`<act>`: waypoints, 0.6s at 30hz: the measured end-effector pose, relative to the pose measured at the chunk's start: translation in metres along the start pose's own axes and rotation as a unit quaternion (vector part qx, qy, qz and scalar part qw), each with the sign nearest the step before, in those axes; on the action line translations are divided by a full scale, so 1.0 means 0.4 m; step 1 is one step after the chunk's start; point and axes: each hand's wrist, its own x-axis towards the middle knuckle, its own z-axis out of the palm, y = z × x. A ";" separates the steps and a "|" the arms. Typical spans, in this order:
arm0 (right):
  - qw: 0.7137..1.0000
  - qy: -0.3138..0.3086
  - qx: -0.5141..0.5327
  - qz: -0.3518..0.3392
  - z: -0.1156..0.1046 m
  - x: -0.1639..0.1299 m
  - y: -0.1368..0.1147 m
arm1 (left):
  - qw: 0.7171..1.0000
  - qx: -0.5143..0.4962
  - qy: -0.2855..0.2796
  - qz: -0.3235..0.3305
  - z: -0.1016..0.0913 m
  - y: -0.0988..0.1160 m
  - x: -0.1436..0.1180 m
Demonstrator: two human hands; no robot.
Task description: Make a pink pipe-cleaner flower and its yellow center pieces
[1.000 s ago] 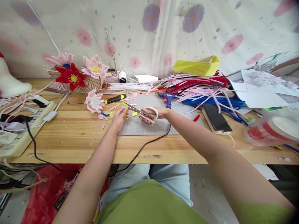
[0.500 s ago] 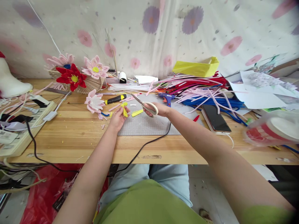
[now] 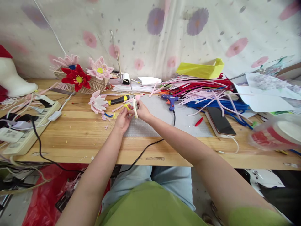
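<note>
My left hand [image 3: 122, 119] pinches a small yellow piece [image 3: 127, 107] over the left edge of the grey cutting mat [image 3: 164, 121]. My right hand [image 3: 142, 112] grips the scissors [image 3: 134, 102] by their pale handles, seen edge-on, blades pointing away from me just above the yellow piece. Both hands meet close together. Whether the blades touch the piece I cannot tell.
A pink flower [image 3: 98, 103], a yellow-black cutter [image 3: 118, 100] and scraps lie left of the mat. A blue glue gun [image 3: 171, 100], a phone [image 3: 220, 117], heaped pipe cleaners [image 3: 204, 91] and a tape roll [image 3: 277, 133] sit right. A power strip [image 3: 25, 131] is far left.
My right hand has swung the scissors left, from lying flat over the mat to standing edge-on beside my left hand. The yellow strip that lay on the mat is no longer in sight.
</note>
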 end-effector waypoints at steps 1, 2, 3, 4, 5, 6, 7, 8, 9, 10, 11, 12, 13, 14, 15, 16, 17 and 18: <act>1.000 0.020 -0.009 -0.009 0.002 0.003 0.003 | 1.000 -0.003 -0.001 -0.002 0.000 0.001 -0.001; 0.999 0.034 -0.019 -0.013 0.003 0.005 0.007 | 1.000 -0.006 -0.002 -0.004 0.000 0.001 -0.001; 0.999 0.039 -0.029 -0.013 0.003 0.006 0.010 | 1.000 -0.008 -0.004 -0.007 0.000 0.000 -0.002; 0.999 0.037 -0.037 -0.008 0.001 0.007 0.013 | 1.000 -0.007 -0.007 -0.010 0.000 0.000 -0.002; 0.998 0.036 -0.044 -0.003 -0.001 0.008 0.015 | 1.000 -0.002 -0.011 -0.013 0.000 -0.001 -0.002; 0.998 0.039 -0.048 0.002 -0.004 0.008 0.015 | 1.000 0.005 -0.015 -0.016 -0.002 -0.002 -0.001; 0.998 0.047 -0.050 0.008 -0.009 0.007 0.014 | 1.000 0.017 -0.017 -0.016 -0.006 -0.002 0.001; 0.997 0.055 -0.047 0.015 -0.015 0.006 0.011 | 0.999 0.035 -0.014 -0.005 -0.011 0.000 0.002; 0.997 0.058 -0.039 0.028 -0.021 0.004 0.006 | 0.998 0.063 -0.002 0.021 -0.017 0.003 0.003; 0.997 0.056 -0.028 0.045 -0.030 0.002 0.001 | 0.992 0.105 0.017 0.065 -0.024 0.008 0.003; 0.997 0.048 -0.017 0.066 -0.039 0.001 -0.005 | 0.979 0.161 0.034 0.121 -0.030 0.015 0.002; 0.995 0.033 -0.006 0.089 -0.049 0.000 -0.011 | 0.956 0.227 0.041 0.180 -0.035 0.021 0.001; 0.993 0.013 0.005 0.113 -0.059 -0.001 -0.017 | 0.926 0.298 0.032 0.232 -0.039 0.028 -0.003; 0.990 -0.013 0.017 0.138 -0.070 -0.002 -0.022 | 0.891 0.365 0.007 0.269 -0.039 0.033 -0.007; 0.985 -0.042 0.032 0.162 -0.080 -0.001 -0.026 | 0.858 0.423 -0.030 0.288 -0.036 0.037 -0.011; 0.979 -0.073 0.049 0.183 -0.089 -0.001 -0.029 | 0.831 0.466 -0.067 0.297 -0.031 0.038 -0.015; 0.972 -0.103 0.068 0.201 -0.097 0.000 -0.032 | 0.810 0.495 -0.099 0.299 -0.024 0.037 -0.019; 0.964 -0.131 0.086 0.215 -0.104 0.001 -0.033 | 0.796 0.512 -0.122 0.299 -0.016 0.034 -0.022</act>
